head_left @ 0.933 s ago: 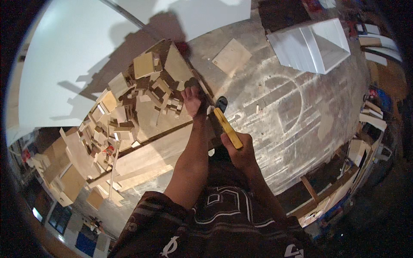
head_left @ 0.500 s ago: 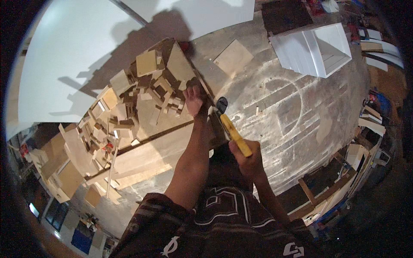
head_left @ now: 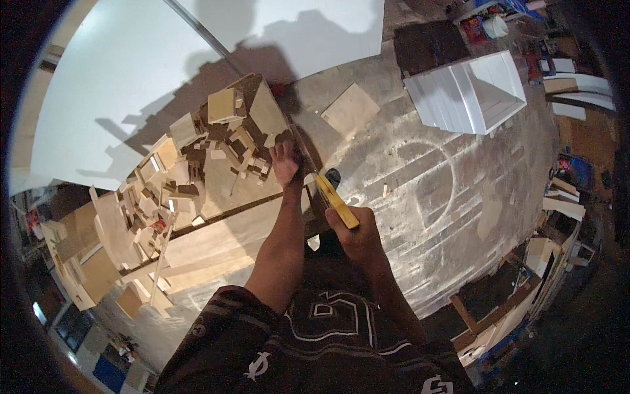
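Note:
My left hand (head_left: 287, 164) rests with fingers spread on a narrow dark piece along the right edge of a plywood board (head_left: 268, 104); what lies under the fingertips is shadowed. My right hand (head_left: 354, 240) grips a long yellow hand tool (head_left: 333, 197) by its near end. The tool's far end points up-left, just right of my left hand, against the board's edge; its tip is too small to make out. A dark shoe (head_left: 333, 176) shows on the floor beside it.
Wood offcuts (head_left: 174, 190) are heaped at the left. A large white panel (head_left: 98, 79) spans the top left. On the concrete floor (head_left: 413, 236) lie a square plywood sheet (head_left: 350, 110) and a white box-like unit (head_left: 444, 95). Wood scraps (head_left: 558, 197) line the right.
My right hand with the yellow tool moved down-right, then back up-left toward my left hand, which stays on the board. The whole view has shifted slightly.

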A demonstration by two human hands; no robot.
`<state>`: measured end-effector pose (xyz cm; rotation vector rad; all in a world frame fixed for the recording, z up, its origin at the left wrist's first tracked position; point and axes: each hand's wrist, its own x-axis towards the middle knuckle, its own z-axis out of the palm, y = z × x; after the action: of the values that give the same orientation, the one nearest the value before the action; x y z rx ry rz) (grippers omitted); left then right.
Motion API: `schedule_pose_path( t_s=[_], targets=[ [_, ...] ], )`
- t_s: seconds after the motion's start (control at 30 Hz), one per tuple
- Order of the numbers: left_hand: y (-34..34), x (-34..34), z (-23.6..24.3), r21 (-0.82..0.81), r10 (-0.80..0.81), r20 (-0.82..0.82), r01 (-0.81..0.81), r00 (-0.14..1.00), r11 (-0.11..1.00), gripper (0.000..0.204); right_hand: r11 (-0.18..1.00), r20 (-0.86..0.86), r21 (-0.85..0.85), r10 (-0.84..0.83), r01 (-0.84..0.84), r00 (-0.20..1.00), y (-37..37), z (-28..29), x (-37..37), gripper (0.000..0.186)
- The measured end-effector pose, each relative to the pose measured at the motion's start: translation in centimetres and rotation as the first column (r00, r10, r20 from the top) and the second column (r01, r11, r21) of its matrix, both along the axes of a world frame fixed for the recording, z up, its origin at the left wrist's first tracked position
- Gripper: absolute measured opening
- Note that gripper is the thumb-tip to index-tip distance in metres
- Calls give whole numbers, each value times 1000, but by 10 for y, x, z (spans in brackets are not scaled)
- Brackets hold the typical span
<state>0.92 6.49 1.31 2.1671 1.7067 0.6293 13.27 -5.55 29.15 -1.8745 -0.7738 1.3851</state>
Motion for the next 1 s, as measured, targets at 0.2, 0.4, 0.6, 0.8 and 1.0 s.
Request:
schedule_pose_path(
  t_s=[0.2,0.4,0.6,0.8,1.0],
  targets=[
    [0,-24,-28,144,-38,-55,46,998,988,27,988,4,66,142,-142,990,19,-3,23,44],
    [-12,-10,-9,132,18,59,-25,998,991,29,965,88,159,195,-207,977,5,-13,24,50],
    [-2,-12,-2,128,60,9,-61,998,990,27,968,48,125,215,-219,975,16,-6,20,51],
    [-4,-4,6,27,19,-30,-18,999,999,29,981,64,57,181,-185,981,4,-16,16,47],
    [-2,-16,-12,89,9,-132,3,991,996,31,983,10,119,139,-139,990,-9,-17,-2,45]
  ],
)
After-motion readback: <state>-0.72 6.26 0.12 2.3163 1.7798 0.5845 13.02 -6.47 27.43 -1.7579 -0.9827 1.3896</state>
